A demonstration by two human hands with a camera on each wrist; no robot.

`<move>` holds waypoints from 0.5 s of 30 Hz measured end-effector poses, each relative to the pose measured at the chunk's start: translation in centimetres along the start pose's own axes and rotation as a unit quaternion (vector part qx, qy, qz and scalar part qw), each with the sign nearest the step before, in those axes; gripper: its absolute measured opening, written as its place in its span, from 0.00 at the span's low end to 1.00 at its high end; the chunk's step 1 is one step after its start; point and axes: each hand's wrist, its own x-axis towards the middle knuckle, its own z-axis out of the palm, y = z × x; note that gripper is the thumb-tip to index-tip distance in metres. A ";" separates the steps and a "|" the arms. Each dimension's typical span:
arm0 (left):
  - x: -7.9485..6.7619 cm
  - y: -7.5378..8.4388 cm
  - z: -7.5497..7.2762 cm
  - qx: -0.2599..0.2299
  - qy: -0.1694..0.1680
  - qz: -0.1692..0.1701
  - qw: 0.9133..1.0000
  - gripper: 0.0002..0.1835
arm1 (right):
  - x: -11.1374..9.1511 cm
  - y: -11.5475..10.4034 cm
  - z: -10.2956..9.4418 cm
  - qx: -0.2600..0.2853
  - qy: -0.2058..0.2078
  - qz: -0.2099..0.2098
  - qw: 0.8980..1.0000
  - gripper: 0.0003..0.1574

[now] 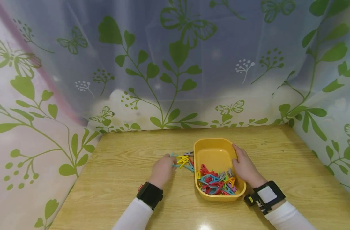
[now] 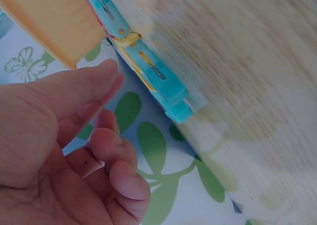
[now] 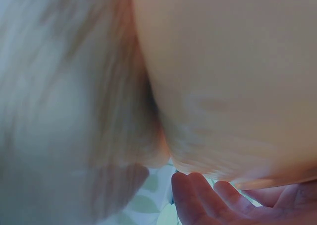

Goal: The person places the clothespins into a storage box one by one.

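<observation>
A yellow plastic basin point(image 1: 213, 155) stands on the table, with a heap of colourful clothespins point(image 1: 216, 184) in its near half. My right hand point(image 1: 246, 167) grips its right side, thumb at the rim; in the right wrist view the fingers point(image 3: 213, 197) lie against the basin's outer wall point(image 3: 233, 96). Left of the basin, a few loose clothespins point(image 1: 182, 160), yellow, blue, red and grey, lie on the wood. My left hand point(image 1: 162, 169) is beside them. In the left wrist view its fingers are loosely bent, apart from a turquoise clothespin point(image 2: 158, 74), with nothing visible between them.
The wood-grain table point(image 1: 129, 166) extends left and right of the basin. A curtain point(image 1: 152, 80) printed with leaves and butterflies hangs along the table's back edge and both sides. Black camera straps point(image 1: 150, 195) sit on both wrists.
</observation>
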 end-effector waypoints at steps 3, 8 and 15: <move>0.1 0.2 0.1 0.000 -0.008 0.003 1.000 0.06 | 0.0 0.0 0.0 -0.001 0.001 0.000 1.000 0.38; 0.3 0.5 0.2 0.003 -0.016 -0.001 1.000 0.06 | 0.0 0.1 -0.1 0.000 0.000 -0.001 1.000 0.38; 0.8 0.5 0.5 0.017 -0.033 -0.005 0.999 0.07 | -0.1 -0.1 0.0 -0.001 -0.001 0.001 1.000 0.38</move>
